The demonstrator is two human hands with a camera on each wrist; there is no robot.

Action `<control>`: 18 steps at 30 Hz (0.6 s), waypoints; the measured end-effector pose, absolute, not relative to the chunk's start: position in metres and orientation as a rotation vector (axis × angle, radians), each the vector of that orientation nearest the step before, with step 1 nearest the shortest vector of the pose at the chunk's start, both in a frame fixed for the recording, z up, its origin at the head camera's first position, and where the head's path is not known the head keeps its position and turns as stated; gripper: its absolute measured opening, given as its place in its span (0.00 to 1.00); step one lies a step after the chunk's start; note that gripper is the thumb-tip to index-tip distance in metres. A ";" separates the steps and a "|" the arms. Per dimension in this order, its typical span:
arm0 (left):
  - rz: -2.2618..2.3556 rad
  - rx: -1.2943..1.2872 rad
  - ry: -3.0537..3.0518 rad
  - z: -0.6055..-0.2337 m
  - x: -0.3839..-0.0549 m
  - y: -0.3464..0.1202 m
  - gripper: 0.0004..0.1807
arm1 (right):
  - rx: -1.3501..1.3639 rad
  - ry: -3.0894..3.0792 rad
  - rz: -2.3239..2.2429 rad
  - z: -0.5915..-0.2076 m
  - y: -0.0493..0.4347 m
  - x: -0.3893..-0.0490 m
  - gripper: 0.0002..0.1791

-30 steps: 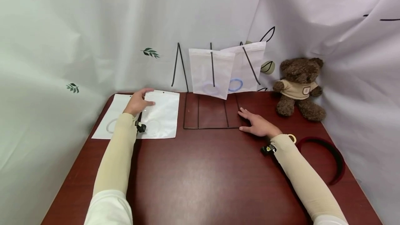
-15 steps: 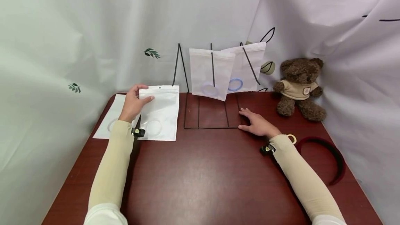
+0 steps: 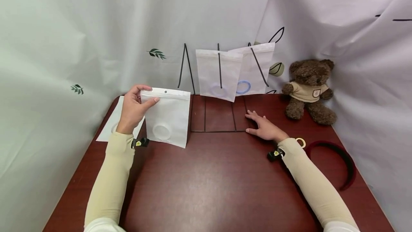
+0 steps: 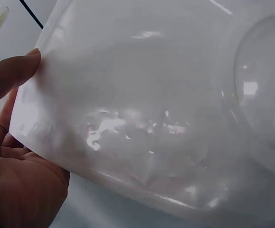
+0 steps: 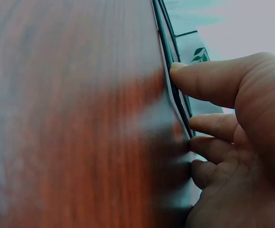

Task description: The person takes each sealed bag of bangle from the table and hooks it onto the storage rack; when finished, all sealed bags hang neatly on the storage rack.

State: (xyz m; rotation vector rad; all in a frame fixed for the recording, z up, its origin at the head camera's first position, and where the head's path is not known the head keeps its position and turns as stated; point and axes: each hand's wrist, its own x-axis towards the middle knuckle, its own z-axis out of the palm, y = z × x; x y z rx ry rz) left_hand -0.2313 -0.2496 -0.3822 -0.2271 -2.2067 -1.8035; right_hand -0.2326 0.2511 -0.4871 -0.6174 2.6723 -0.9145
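Note:
My left hand (image 3: 130, 108) pinches the upper left edge of a white zip bag (image 3: 170, 114), thumb in front and fingers behind. The bag hangs tilted above the table, with a round hole at its top and a pale ring (image 3: 162, 131) showing inside. In the left wrist view the glossy bag (image 4: 128, 85) fills most of the picture. My right hand (image 3: 265, 129) rests at the right side of a black wire rack (image 3: 220, 131). The right wrist view has the thumb (image 4: 14, 71) of neither hand curled round the rack; the right fingertips touch its wire (image 5: 175, 95).
Two white bags, the left one (image 3: 209, 69) and the right one (image 3: 265, 62), hang on the rack's prongs. Another bag (image 3: 111, 119) lies at the table's left. A teddy bear (image 3: 307, 96), a dark red headband (image 3: 349, 164) and a yellow ring (image 3: 301, 141) are at the right.
My left hand has lifted the bag off the table by its top edge, and the bag has turned and tilted forward. My right hand stays at the rack.

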 end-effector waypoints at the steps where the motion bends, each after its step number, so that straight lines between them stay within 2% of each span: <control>1: -1.795 -0.233 -2.191 -0.380 -0.228 -0.248 0.22 | -0.620 2.669 -0.911 -0.487 0.251 -0.233 0.40; 9: -1.868 -0.426 -1.996 -0.361 -0.204 -0.223 0.19 | -0.602 2.676 -0.874 -0.488 0.250 -0.234 0.40; 18: -1.874 -0.569 -1.801 -0.354 -0.199 -0.194 0.19 | -0.569 2.693 -0.840 -0.483 0.250 -0.235 0.40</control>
